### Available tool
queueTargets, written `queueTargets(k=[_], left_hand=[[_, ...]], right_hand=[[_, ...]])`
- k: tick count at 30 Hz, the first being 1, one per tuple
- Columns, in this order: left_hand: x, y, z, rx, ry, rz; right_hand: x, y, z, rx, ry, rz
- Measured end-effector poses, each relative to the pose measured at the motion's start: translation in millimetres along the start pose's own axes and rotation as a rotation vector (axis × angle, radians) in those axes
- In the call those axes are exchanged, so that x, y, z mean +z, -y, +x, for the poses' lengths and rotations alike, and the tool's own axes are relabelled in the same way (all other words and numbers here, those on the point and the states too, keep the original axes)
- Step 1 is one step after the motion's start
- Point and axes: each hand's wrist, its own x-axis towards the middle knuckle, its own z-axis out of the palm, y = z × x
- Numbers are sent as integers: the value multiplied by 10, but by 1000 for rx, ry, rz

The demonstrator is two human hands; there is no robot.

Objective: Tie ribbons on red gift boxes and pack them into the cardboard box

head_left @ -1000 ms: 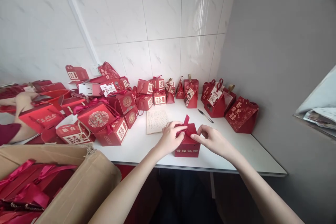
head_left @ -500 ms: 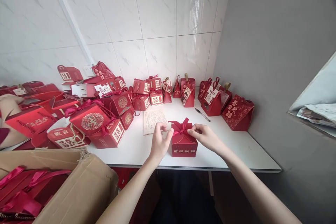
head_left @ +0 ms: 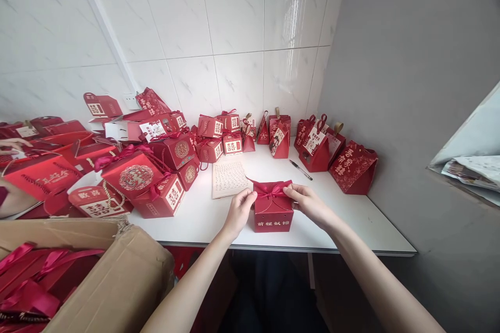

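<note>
Here, left hand (head_left: 239,212) and right hand (head_left: 309,203) pinching ribbon (head_left: 269,189), box (head_left: 273,214) lettered 前程似锦

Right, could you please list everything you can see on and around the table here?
small box: one, red with gold characters, table front, between the two grips
ribbon: one, red, in a bow atop the small box
gift boxes: many, red, piled left and lined along the wall
written sheet: one, white, behind the small box
pen: one, dark, right of the sheet
carton: one, brown, lower left, holding red ribbons
table: one, white, against the tiled wall
left grip: one, bare hand, pinching the ribbon's left end
right grip: one, bare hand, pinching the ribbon's right end
</note>
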Motion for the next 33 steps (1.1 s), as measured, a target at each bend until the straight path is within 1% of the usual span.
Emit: queueTargets(k=[6, 15, 21, 26, 29, 31, 33], left_hand=[[-8, 51, 2, 19, -14, -38], [-4, 86, -11, 43, -16, -11], [40, 124, -17, 25, -63, -69], [5, 86, -16, -17, -85, -70], [-54, 37, -82, -44, -115, -47], [-82, 17, -165, -36, -166, -41], [-92, 9, -271, 1, -244, -21]], right_hand=[[3, -69, 21, 29, 42, 294], [14, -202, -9, 29, 97, 575], [84, -198, -53, 47, 50, 722], [227, -242, -176, 20, -84, 692], [381, -277, -299, 26, -122, 667], [510, -285, -379, 17, -135, 656], [648, -272, -446, 1, -150, 625]])
